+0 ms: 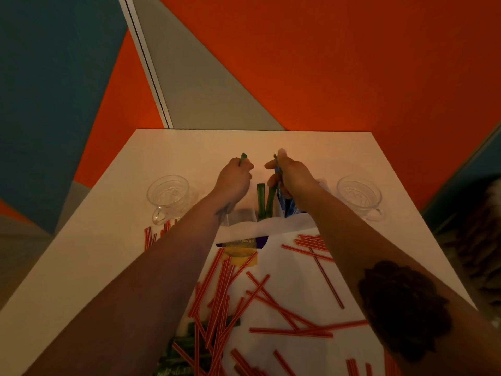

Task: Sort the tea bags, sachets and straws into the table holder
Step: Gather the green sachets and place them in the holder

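A pale desk (113, 267) carries a glass cup (169, 195) near its left edge and another glass cup (359, 195) near its right edge. A white sheet (298, 267) covers its near middle, strewn with red striped straws (217, 289); more straws (157, 234) lie beside the left cup.

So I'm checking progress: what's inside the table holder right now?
In the holder, green sachets stand upright in the middle, with blue packets beside them under the right hand. The left compartment's contents are hidden behind the left arm.
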A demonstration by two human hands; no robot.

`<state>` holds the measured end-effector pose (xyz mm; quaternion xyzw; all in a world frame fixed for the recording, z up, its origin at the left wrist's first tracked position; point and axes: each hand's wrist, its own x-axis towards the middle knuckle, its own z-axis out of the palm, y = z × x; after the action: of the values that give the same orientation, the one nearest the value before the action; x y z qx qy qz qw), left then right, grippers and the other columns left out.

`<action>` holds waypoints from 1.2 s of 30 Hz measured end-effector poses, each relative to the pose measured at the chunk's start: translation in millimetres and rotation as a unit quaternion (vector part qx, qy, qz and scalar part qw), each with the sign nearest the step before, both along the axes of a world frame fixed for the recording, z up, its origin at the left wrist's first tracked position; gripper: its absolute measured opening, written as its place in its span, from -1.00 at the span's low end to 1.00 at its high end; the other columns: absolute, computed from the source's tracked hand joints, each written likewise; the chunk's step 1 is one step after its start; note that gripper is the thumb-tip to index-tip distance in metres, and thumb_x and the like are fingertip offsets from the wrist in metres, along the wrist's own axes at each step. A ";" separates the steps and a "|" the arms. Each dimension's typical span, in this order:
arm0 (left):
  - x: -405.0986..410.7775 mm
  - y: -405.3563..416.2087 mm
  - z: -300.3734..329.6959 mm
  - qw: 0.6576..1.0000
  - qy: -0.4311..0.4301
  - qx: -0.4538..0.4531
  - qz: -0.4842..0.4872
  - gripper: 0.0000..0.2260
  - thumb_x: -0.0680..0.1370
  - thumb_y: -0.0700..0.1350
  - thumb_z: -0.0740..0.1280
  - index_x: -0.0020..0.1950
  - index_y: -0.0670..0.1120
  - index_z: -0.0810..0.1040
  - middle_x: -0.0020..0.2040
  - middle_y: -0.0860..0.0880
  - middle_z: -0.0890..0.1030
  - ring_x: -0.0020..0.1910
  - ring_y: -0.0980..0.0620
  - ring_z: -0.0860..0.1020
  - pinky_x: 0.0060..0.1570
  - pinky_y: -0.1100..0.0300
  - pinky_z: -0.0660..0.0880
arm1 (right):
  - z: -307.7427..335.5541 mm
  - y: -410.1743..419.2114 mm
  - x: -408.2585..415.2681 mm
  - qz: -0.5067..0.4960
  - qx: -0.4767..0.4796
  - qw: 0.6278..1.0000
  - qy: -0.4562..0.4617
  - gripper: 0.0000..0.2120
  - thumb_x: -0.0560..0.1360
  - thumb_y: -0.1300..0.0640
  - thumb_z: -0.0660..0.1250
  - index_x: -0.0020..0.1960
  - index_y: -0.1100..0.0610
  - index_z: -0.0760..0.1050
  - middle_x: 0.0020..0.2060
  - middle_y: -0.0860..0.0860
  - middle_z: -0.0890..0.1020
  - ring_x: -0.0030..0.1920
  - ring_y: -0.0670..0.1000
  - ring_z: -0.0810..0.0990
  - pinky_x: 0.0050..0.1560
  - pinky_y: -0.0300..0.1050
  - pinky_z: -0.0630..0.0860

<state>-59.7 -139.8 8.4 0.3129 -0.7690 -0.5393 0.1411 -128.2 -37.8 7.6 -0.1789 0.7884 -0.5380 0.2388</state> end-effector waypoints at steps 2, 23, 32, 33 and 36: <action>0.2 5.9 3.0 0.996 0.018 0.086 0.011 -0.78 0.65 -0.08 0.04 0.10 -0.14 0.42 -0.19 -0.02 0.44 -0.27 0.08 0.41 -0.26 0.21 0.38 | 1.0 1.5 -0.4 -0.021 -0.030 0.998 -0.045 -0.70 0.63 0.05 -0.01 0.01 0.13 0.47 -0.30 0.05 0.48 -0.36 -0.03 0.36 -0.34 -0.17 0.30; 8.1 15.8 -12.9 0.996 0.017 -0.082 -0.002 -0.81 0.48 -0.22 0.40 0.07 -0.21 0.59 0.02 -0.18 0.64 0.00 -0.15 0.60 0.05 -0.06 0.57 | -12.0 7.7 0.7 0.052 0.245 0.933 0.256 -0.80 0.50 0.18 0.31 0.10 0.09 0.61 0.05 0.09 0.65 0.02 0.07 0.59 0.00 -0.17 0.47; 6.6 20.2 -19.7 0.989 -0.013 -0.147 -0.017 -0.77 0.43 -0.08 0.46 -0.02 -0.18 0.55 -0.18 -0.12 0.57 -0.17 -0.08 0.51 -0.15 0.09 0.45 | -14.7 6.5 1.8 0.075 0.216 0.940 0.254 -0.67 0.44 0.21 0.38 0.20 0.06 0.51 -0.01 0.10 0.64 -0.17 -0.04 0.48 -0.17 -0.24 0.36; 7.0 20.2 -19.9 0.988 -0.014 -0.155 -0.012 -0.75 0.42 -0.07 0.47 0.00 -0.18 0.55 -0.20 -0.08 0.55 -0.19 -0.05 0.50 -0.18 0.12 0.42 | -15.7 6.6 2.2 0.073 0.218 0.938 0.259 -0.68 0.45 0.21 0.38 0.19 0.07 0.51 0.00 0.09 0.64 -0.16 -0.04 0.48 -0.17 -0.24 0.37; 7.7 18.4 -21.6 0.984 -0.023 -0.177 -0.007 -0.72 0.41 -0.05 0.48 0.02 -0.15 0.55 -0.18 -0.08 0.60 -0.19 -0.02 0.53 -0.23 0.19 0.42 | -16.3 7.6 4.7 0.067 0.221 0.936 0.265 -0.71 0.46 0.20 0.37 0.18 0.08 0.52 0.03 0.09 0.63 -0.10 0.00 0.53 -0.13 -0.24 0.40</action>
<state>-52.0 -121.4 -13.2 0.2895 -0.8575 -0.3886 0.1728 -123.6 -30.2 -8.7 -0.3098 0.9084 -0.2660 0.0901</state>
